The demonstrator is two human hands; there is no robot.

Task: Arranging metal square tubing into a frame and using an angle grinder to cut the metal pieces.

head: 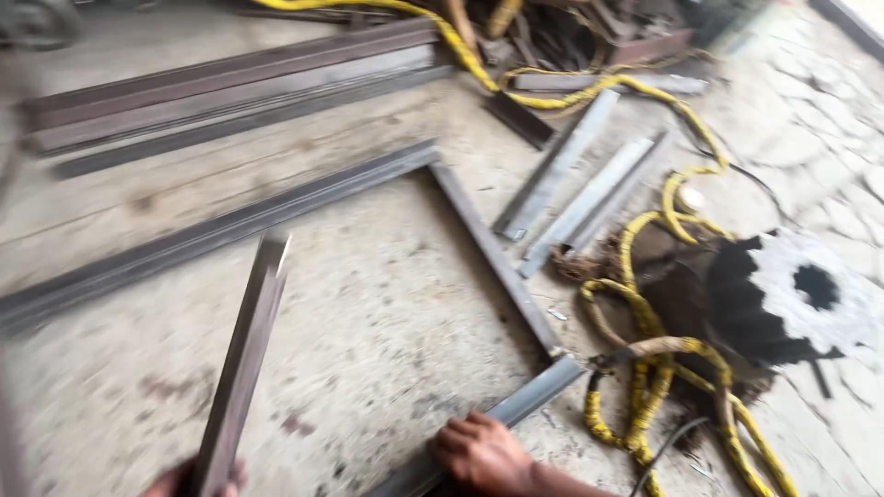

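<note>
The left hand (198, 479) is closed around the lower end of a steel angle bar (244, 359), which rises tilted above the concrete floor (387, 313). The right hand (481, 453) presses with bent fingers on a grey bar (539, 394) lying on the floor, at a frame corner. Beside it lie a yellow cable (645, 322) and loose grey bars (589, 198).

raised rusty angle bar (244, 359), grey floor bar (516, 405)
</note>
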